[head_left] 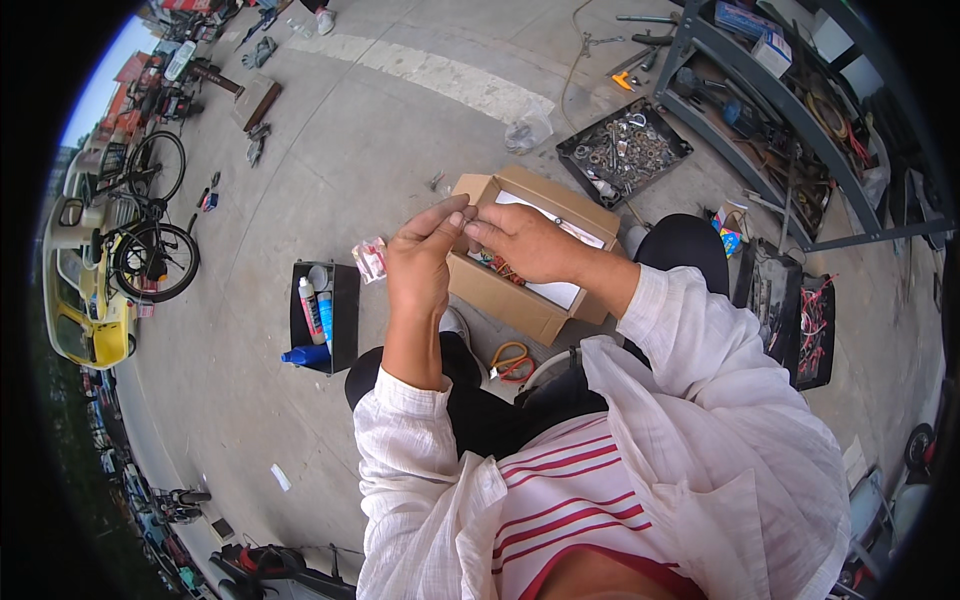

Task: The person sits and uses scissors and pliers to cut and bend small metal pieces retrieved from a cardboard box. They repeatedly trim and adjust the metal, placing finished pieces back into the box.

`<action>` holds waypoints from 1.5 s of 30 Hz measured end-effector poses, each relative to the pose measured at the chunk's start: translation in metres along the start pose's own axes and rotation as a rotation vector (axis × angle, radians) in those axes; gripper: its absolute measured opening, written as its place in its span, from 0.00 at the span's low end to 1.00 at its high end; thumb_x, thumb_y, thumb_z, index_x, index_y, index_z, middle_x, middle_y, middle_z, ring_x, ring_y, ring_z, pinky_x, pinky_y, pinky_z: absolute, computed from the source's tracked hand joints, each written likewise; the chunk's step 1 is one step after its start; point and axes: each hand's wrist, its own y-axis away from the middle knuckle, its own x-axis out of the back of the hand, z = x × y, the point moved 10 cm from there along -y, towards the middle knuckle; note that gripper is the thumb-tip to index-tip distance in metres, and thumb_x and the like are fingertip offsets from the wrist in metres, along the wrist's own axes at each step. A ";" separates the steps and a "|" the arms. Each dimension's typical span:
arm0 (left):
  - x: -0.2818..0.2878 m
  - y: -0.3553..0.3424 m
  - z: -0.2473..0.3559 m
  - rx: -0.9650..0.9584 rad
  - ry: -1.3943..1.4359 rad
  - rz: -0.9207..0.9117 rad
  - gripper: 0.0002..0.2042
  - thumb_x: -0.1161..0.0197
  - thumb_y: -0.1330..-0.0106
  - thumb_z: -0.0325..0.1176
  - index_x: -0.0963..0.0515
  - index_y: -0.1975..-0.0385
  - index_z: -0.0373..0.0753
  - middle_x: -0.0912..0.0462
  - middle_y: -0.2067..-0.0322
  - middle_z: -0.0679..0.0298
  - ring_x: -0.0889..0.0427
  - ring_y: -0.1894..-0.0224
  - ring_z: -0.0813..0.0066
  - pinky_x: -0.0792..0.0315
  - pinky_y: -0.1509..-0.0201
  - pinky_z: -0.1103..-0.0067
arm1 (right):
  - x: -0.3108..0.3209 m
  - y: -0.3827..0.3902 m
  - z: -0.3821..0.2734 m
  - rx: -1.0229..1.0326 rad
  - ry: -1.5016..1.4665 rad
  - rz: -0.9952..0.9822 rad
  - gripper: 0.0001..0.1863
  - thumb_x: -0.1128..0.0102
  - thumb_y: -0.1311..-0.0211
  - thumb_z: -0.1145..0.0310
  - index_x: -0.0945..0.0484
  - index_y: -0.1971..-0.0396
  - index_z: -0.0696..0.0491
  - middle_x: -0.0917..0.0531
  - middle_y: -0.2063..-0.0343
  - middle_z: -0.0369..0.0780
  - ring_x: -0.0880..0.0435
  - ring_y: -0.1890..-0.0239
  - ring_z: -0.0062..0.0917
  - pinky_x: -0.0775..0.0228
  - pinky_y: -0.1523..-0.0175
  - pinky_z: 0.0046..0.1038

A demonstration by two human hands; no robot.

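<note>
Both hands meet above an open cardboard box that stands on the ground in front of me. My left hand has its thumb and fingers pinched together, their tips touching those of my right hand. The right thumb and fingers are closed too. Whatever lies between the fingertips is too small or too hidden to name. Inside the box, partly behind my right hand, show white lining and a bundle of small colourful parts. A pair of scissors with orange and red handles lies by my foot.
Left of the box stands a black bin with tubes and a blue bottle; a pink-white packet lies nearby. Beyond the box is a black tray of metal washers and nuts. A grey metal shelf with tools rises at the far right.
</note>
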 end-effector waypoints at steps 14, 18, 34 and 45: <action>-0.018 -0.001 -0.014 0.091 0.410 -0.381 0.16 0.40 0.34 0.33 0.26 0.52 0.29 0.17 0.63 0.51 0.21 0.61 0.73 0.27 0.53 0.76 | -0.034 0.009 -0.003 -0.168 -0.983 -0.326 0.14 0.58 0.27 0.60 0.28 0.70 0.53 0.32 0.76 0.29 0.41 0.80 0.10 0.45 0.75 0.14; -0.008 -0.004 -0.028 0.139 0.409 -0.341 0.10 0.42 0.33 0.33 0.23 0.62 0.30 0.18 0.61 0.53 0.21 0.59 0.71 0.27 0.50 0.75 | -0.044 0.012 0.002 -0.227 -0.955 -0.398 0.15 0.57 0.27 0.60 0.28 0.71 0.53 0.33 0.79 0.28 0.39 0.81 0.11 0.44 0.74 0.15; 0.011 -0.008 -0.046 0.345 -0.020 -0.240 0.04 0.47 0.34 0.30 0.28 0.68 0.37 0.30 0.80 0.70 0.37 0.81 0.86 0.43 0.80 0.85 | 0.017 0.027 -0.052 0.505 0.557 0.179 0.20 0.47 0.44 0.73 0.27 0.49 0.50 0.22 0.52 0.43 0.18 0.64 0.38 0.25 0.60 0.35; 0.008 0.004 -0.060 0.300 -0.254 -0.397 0.09 0.36 0.39 0.34 0.20 0.73 0.33 0.22 0.81 0.66 0.28 0.79 0.80 0.34 0.75 0.82 | -0.015 0.017 -0.059 0.518 0.745 0.002 0.19 0.48 0.49 0.82 0.22 0.56 0.54 0.19 0.66 0.43 0.20 0.63 0.40 0.28 0.59 0.36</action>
